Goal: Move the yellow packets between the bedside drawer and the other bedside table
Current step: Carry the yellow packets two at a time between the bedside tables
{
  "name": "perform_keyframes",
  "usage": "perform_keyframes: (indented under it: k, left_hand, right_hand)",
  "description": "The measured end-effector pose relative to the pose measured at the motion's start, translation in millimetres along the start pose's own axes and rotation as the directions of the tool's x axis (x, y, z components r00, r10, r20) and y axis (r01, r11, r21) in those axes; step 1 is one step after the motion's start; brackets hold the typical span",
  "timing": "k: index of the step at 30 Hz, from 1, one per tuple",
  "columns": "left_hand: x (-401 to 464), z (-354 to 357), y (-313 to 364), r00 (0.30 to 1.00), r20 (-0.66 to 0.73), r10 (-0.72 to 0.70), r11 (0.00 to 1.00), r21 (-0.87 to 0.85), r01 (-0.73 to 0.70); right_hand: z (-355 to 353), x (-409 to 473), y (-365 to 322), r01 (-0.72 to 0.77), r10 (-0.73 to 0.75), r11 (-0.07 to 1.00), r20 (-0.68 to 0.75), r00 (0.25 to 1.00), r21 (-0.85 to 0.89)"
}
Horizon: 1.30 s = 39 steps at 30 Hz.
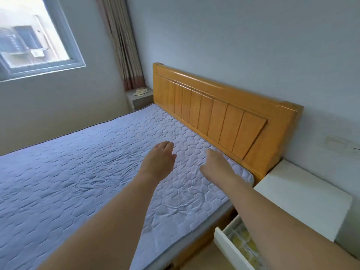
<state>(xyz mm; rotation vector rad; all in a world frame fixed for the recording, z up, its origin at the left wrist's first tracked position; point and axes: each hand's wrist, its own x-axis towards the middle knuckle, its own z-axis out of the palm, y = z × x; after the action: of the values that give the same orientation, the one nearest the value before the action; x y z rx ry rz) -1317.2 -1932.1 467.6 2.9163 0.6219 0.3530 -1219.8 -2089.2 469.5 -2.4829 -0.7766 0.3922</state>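
Over bed [78,172], near headboard corner: my left hand [158,162] and right hand [216,164] flat, fingers straight, holding nothing. Yellow packets [241,240] in open drawer [229,248] below right arm; more [140,91] on far bench [139,100]. Risk: arm bumps drawer, packets spill.

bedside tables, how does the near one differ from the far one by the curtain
The near bedside table is white, its drawer pulled open with yellow packets inside. The far bedside table looks grey, with packets lying loose on top. No open drawer shows there. Both stand beside the headboard.
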Motion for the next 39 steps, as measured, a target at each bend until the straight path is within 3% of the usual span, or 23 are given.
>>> perform_keyframes:
  k: [4, 8, 14, 19, 24, 29, 33, 39]
  left_hand:
    - [-81.3, -49.5, -90.3, 0.976, -0.073, -0.203, 0.978, 0.033, 0.206]
    - [-190.6, -102.0, -184.1, 0.898, -0.162, -0.410, 0.907, 0.034, 0.420]
    - [-412.7, -179.2, -324.9, 0.703, -0.281, -0.654, 0.723, 0.045, 0.690]
    - [-616.5, -249.1, -416.7, 0.494, -0.378, -0.783, 0.517, 0.045, 0.855]
    - [-783.8, -305.7, -471.7, 0.345, -0.402, -0.848, 0.358, 0.045, 0.933]
    - [-896.1, -332.4, -532.8, 0.204, -0.410, -0.889, 0.232, -0.018, 0.973]
    - [-953.2, -336.9, -603.7, 0.162, -0.388, -0.907, 0.188, -0.032, 0.982]
    - [-1018.9, -375.6, -757.1, 0.165, -0.402, -0.901, 0.174, 0.016, 0.985]
  right_hand:
    - [45.2, -24.9, -102.6, 0.193, -0.189, 0.981, 0.110, 0.976, -0.028]
    - [110.1, -74.5, -218.5, 0.394, -0.375, 0.918, 0.218, 0.901, -0.050]
    - [243.0, -213.0, -398.7, 0.653, -0.613, 0.757, 0.379, 0.693, 0.028]
    - [351.4, -352.6, -532.7, 0.789, -0.743, 0.603, 0.443, 0.501, 0.118]
    - [431.9, -467.0, -639.4, 0.875, -0.823, 0.447, 0.467, 0.322, 0.185]
    - [511.4, -557.4, -728.1, 0.897, -0.843, 0.363, 0.499, 0.201, 0.253]
    - [583.7, -601.3, -792.8, 0.900, -0.830, 0.333, 0.540, 0.138, 0.281]
    - [696.4, -636.7, -929.4, 0.889, -0.853, 0.313, 0.510, 0.109, 0.335]
